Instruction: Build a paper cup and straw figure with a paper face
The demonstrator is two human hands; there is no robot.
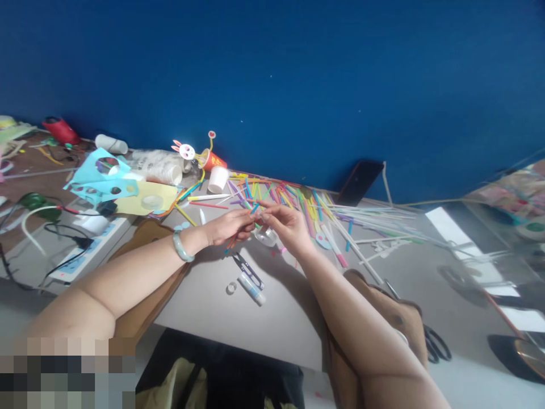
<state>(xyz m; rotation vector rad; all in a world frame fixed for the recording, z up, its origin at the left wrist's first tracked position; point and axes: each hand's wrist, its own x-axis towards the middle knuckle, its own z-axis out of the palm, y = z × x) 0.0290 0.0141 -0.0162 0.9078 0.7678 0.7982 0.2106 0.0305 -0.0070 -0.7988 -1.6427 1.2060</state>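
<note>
Both of my hands meet over the middle of the table. My left hand (232, 227), with a pale bangle (182, 247) on its wrist, is closed around thin blue and orange straws (230, 246). Their ends stick out below the fingers and a blue tip shows above. My right hand (288, 226) pinches at that upper end, but what lies between its fingertips is too small to make out. Just under it is a clear, round object (266, 236), partly covered. Nearer to me lie thread snips (248, 270), a glue stick (252, 289) and a small ring-shaped roll (231, 288).
Many coloured straws (293, 196) spread along the blue wall. Paper cups (218, 179), a rabbit-faced cup craft (213, 161) and cut blue paper (102, 179) stand at left. A power strip (87, 250) with cables lies front left; black scissors (436, 343) at right. A dark phone-like slab (361, 180) leans on the wall.
</note>
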